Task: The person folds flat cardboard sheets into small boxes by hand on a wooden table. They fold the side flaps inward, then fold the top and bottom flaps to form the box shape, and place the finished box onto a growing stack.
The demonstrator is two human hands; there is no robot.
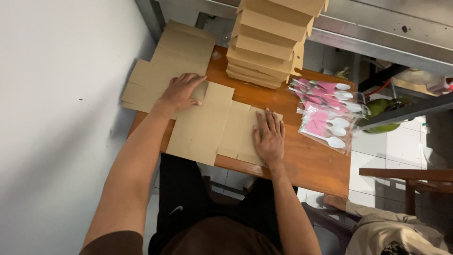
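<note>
A white wall fills the left of the scene; beside it a wooden tabletop runs to the right, with white floor tiles beyond its right edge; at the far side of the tabletop stands a tall stack of folded brown boxes, and to its left a pile of flat brown cardboard sheets lies against the wall, overhanging the tabletop's left edge; near the middle lies one flat cardboard box blank, its near flap just past the tabletop's near edge; the left hand rests palm down at the far left of this blank where it meets the pile, fingers spread slightly and flat, gripping nothing; the right hand presses flat on the blank's right panel, fingers straight and close together, holding nothing; to the right, near the stack, lie clear packets of white plastic spoons with pink napkins; at the near right corner another person's foot shows.
</note>
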